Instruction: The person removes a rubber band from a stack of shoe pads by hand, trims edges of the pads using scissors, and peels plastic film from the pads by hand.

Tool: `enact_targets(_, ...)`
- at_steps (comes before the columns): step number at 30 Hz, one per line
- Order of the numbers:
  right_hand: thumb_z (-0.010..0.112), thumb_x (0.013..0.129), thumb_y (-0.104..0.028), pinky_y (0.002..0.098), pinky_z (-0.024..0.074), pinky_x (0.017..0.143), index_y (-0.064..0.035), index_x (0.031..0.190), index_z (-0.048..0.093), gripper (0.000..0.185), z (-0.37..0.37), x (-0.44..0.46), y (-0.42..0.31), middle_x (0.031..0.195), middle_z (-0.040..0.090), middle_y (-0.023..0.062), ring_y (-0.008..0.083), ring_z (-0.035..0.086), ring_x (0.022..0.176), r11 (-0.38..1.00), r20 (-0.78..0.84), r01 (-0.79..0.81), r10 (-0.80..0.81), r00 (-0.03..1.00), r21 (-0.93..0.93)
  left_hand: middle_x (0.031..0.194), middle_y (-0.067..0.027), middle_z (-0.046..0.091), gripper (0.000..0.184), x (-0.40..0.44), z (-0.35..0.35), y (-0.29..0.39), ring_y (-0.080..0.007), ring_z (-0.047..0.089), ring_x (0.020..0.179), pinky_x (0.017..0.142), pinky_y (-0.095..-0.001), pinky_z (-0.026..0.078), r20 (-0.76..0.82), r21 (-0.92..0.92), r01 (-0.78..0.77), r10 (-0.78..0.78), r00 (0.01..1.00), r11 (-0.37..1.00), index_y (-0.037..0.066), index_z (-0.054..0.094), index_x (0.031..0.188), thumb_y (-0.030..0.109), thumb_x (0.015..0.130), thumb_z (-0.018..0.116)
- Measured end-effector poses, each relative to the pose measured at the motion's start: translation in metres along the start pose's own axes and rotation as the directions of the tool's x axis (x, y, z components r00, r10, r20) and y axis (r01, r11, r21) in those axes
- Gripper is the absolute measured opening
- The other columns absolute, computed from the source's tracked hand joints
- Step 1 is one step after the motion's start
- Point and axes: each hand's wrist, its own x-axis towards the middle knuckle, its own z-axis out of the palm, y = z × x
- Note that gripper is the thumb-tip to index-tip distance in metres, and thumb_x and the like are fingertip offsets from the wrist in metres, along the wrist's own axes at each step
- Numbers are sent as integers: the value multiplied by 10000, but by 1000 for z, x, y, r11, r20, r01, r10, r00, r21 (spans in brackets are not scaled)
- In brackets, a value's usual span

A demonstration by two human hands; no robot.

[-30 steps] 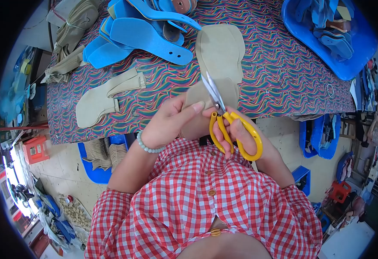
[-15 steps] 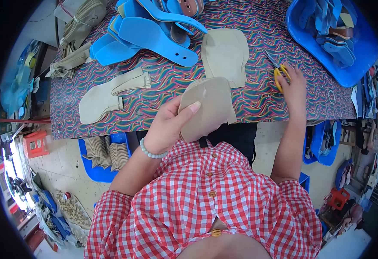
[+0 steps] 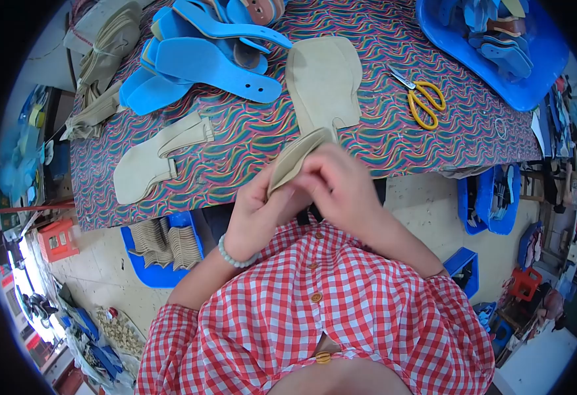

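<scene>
A small stack of beige shoe-shaped cut pieces (image 3: 296,155) is held up at the table's front edge, tilted so that its layered edges show. My left hand (image 3: 260,214) is closed on the stack from the left, its thumb low on the near side. My right hand (image 3: 341,187) grips the right side of the stack with curled fingers, slightly blurred; its fingertips are partly hidden. Beyond my hands lies another beige stack (image 3: 325,79), flat on the patterned tablecloth. Yellow-handled scissors (image 3: 425,102) rest to the right of it, with no hand on them.
Blue insoles (image 3: 216,69) are piled at the back left, near bundled beige pieces (image 3: 110,49). More beige cut pieces (image 3: 140,168) lie at left on the table. A blue bin (image 3: 542,79) with insoles stands back right. Below the table, a blue crate (image 3: 160,273) holds stacked beige pieces.
My right hand has let go of the scissors, leaving them on the table, and has come in to the beige stack. The stack has tilted more edge-on in my left hand.
</scene>
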Motion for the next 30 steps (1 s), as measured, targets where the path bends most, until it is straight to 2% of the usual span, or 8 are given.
enact_targets(8,734,782,-83,341,540,629,-91,930,637,177,35,-26,4,971,632,54,253,651,800,989,-104,145,-142,984,22,1285,-87,584,390,-29,-16,19,-153,548,1199,1012,-328,440,169,-394,362,-321,932,845,-9,493,1363,200,1034,485)
enact_targets(11,737,721,-71,329,531,622,-91,924,637,228,34,-22,1,935,638,35,227,648,803,941,-20,337,-338,941,-36,1238,-98,611,365,-29,-29,20,-173,591,1148,988,-340,467,133,-332,370,-345,929,868,-19,509,1329,203,1045,450)
enact_targets(17,690,717,-101,366,495,755,-121,908,622,204,35,-21,16,944,652,-12,223,625,897,911,-43,408,-406,913,63,1193,-95,635,337,-7,-31,16,-173,627,1084,932,-325,503,33,-484,318,-346,938,816,-18,531,1287,203,1041,463)
enact_targets(21,731,734,-87,404,487,798,-124,921,605,228,27,-15,22,924,653,-4,254,614,896,940,-68,285,-277,958,186,1159,-72,650,293,-7,-12,20,-150,636,1052,910,-314,515,8,-397,242,-261,965,885,9,544,1275,138,1013,531)
enact_targets(24,640,797,5,404,496,846,-112,906,583,169,3,-24,17,910,680,25,270,618,915,921,5,200,-214,977,334,1189,-73,655,315,-3,-24,24,-137,641,1065,915,-298,521,16,-392,204,-215,976,897,2,555,1283,121,992,571)
enact_targets(26,612,818,12,417,489,859,-104,916,578,156,-23,-30,17,863,655,34,274,611,906,933,36,268,-284,958,240,1196,-84,664,335,2,-43,35,-144,655,1065,915,-295,530,-48,-303,186,-210,977,935,-7,559,1292,139,990,577)
enact_targets(28,605,845,16,434,486,848,-90,922,572,134,-48,-60,38,842,642,47,289,604,897,984,91,178,-178,980,1,1174,-94,670,350,8,-66,55,-151,671,1030,882,-303,550,-118,-253,108,-142,983,961,-19,553,1294,160,994,570)
enact_targets(30,653,830,-9,431,491,877,-84,916,568,142,-77,-93,55,908,630,88,324,592,894,952,82,-85,114,990,-292,1164,-100,670,346,9,-83,69,-151,674,1017,865,-304,556,-155,-210,36,-69,985,977,-26,555,1285,161,995,569)
